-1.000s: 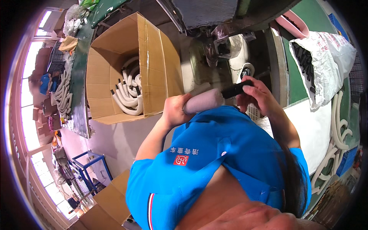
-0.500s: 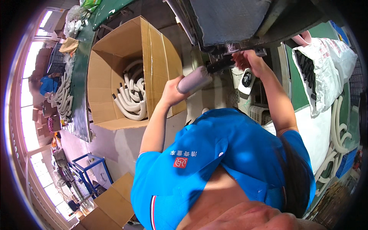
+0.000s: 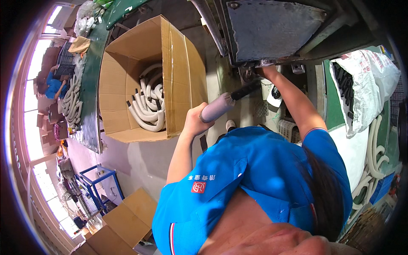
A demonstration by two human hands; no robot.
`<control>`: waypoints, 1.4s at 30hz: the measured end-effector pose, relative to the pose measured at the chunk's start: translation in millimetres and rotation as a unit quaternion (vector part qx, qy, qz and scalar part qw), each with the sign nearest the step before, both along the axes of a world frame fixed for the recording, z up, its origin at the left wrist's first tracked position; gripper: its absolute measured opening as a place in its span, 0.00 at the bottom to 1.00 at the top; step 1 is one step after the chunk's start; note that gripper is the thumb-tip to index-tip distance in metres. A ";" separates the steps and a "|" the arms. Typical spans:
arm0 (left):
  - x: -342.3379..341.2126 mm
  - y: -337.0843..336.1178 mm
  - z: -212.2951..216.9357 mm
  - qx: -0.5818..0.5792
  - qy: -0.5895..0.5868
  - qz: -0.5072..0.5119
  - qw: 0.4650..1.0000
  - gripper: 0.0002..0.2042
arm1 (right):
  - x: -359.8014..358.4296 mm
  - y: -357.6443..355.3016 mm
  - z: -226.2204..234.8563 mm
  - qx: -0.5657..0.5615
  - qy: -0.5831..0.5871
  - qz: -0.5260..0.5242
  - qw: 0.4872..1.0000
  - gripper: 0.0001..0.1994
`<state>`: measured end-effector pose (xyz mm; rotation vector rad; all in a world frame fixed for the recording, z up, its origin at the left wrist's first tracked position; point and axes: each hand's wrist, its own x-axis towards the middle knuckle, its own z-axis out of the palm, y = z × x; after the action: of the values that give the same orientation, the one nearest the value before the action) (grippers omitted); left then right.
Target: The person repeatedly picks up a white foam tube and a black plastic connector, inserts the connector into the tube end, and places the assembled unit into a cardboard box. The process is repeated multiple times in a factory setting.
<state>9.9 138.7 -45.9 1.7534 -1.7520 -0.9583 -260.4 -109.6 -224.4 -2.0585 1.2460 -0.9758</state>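
Note:
My left hand point(image 3: 196, 122) is wrapped around a grey foam-covered tube point(image 3: 217, 107), held at a tilt in front of my chest. From the tube's far end a black bar-like part point(image 3: 245, 90) sticks out toward the underside of a dark metal machine point(image 3: 274, 32). Whether that part touches the machine I cannot tell. My right hand point(image 3: 267, 71) reaches up to the machine's lower edge, just beyond the black part. Its fingers are hidden there, so their grip does not show.
Left of me stands an open cardboard box point(image 3: 185, 72) with several bent grey tubes point(image 3: 146, 108) inside. A white sack point(image 3: 374, 87) of black pieces lies at the right, near more pale tubes point(image 3: 374, 144). A green table point(image 3: 91, 80) and a blue metal frame point(image 3: 100, 182) are farther left.
My right hand has moved up to the machine's edge, and its fingers have gone out of sight. My left hand and the tube have shifted slightly in the picture, as the whole view has.

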 end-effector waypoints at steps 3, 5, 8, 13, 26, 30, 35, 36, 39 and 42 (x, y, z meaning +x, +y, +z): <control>-1.2 0.8 5.4 -0.006 0.008 0.026 1.000 0.16 | -8.9 -4.2 5.8 -0.097 0.096 -0.029 0.990 0.16; 0.7 1.9 6.6 -0.007 0.012 0.047 0.999 0.15 | -12.9 3.8 25.6 -0.053 0.110 -0.056 0.991 0.16; 7.9 10.8 4.2 -0.022 0.056 0.077 0.995 0.14 | -7.6 40.9 142.7 0.400 -0.062 0.008 0.914 0.14; 13.2 16.1 3.4 -0.026 0.065 0.086 0.994 0.14 | -6.5 89.3 178.4 0.261 -0.276 0.113 0.918 0.12; 11.5 18.0 11.0 -0.044 0.081 0.090 0.992 0.16 | -2.1 94.5 199.5 -0.355 0.023 0.102 0.929 0.08; 8.8 9.9 13.0 -0.034 0.056 0.058 0.996 0.17 | -26.7 100.5 198.2 -0.232 0.049 0.002 0.972 0.08; -5.3 -17.8 16.9 -0.059 -0.051 -0.023 0.997 0.21 | -19.5 113.0 199.8 0.167 -0.141 0.043 0.975 0.20; -11.3 -25.9 17.9 -0.082 -0.053 -0.029 0.995 0.21 | -12.3 110.1 198.1 0.171 -0.091 0.042 0.980 0.18; -22.5 -51.6 30.0 -0.109 -0.079 -0.017 0.991 0.23 | -4.5 84.5 175.0 0.016 0.048 -0.022 0.998 0.15; -21.8 -68.3 34.5 -0.121 -0.097 -0.030 0.987 0.20 | 3.6 65.0 151.4 -0.031 0.052 -0.078 0.995 0.15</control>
<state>-11.9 70.4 -11.4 1.6897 -1.9608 -0.5830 -256.8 -44.6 -73.0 -2.1083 1.4671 -0.9997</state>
